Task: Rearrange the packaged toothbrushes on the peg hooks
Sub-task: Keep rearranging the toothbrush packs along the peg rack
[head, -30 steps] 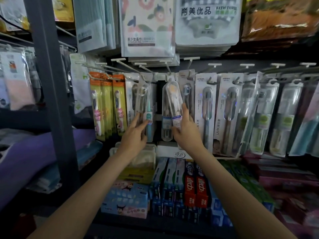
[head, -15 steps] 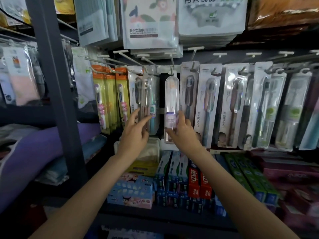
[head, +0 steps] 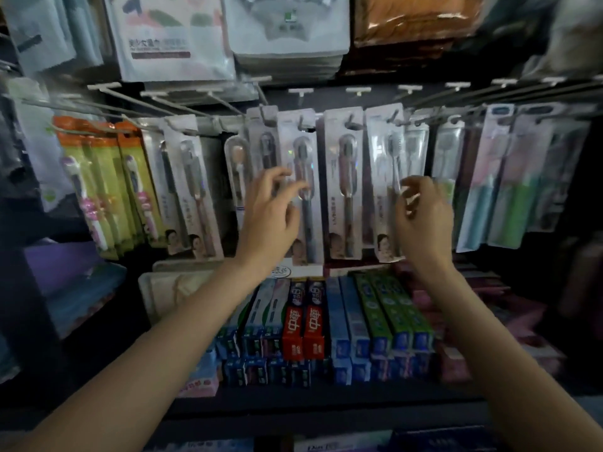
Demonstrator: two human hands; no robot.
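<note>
Packaged toothbrushes hang in a row on peg hooks (head: 228, 107). My left hand (head: 270, 216) is raised in front of a white pack with a dark brush (head: 303, 190), fingers spread and holding nothing. My right hand (head: 424, 220) hovers with curled, parted fingers in front of another white pack (head: 386, 181), which tilts a little. A clear toothbrush case (head: 237, 171) hangs just left of my left hand. Between my hands hangs a white pack (head: 346, 184). The frame is blurred.
Orange-green toothbrush packs (head: 101, 187) hang at the left, pastel packs (head: 509, 190) at the right. Toothpaste boxes (head: 306, 327) fill the shelf below. Towel packs (head: 176, 37) hang above. A dark shelf post (head: 19, 288) stands at the left.
Both hands have let go of the left packs and the clear case and shifted right along the row. The view has moved right and closer.
</note>
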